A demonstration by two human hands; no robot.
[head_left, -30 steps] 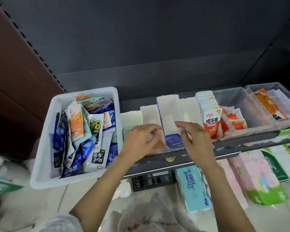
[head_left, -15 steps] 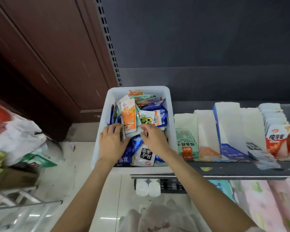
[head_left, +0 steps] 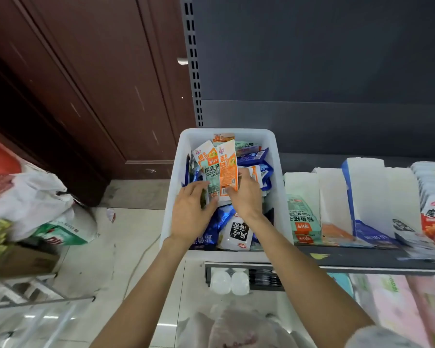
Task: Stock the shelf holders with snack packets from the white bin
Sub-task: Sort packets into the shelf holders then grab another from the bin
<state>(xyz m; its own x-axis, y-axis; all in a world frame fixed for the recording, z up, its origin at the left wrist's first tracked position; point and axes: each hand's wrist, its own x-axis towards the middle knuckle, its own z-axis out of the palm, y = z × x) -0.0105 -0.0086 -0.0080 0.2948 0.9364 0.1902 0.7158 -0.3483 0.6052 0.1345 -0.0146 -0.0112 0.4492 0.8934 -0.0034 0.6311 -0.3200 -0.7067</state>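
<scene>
While both hands sit in the white bin, right hand pinches the upright orange packet, left hand grips the green one; holders lie to the right

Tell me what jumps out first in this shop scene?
Both hands, the left hand and the right hand, are deep in a white bin at the shelf's left end, holding an orange packet and a green packet upright above a jumble of blue and white snacks. To the bin's right stands a row of white shelf holders, partly stocked.
</scene>
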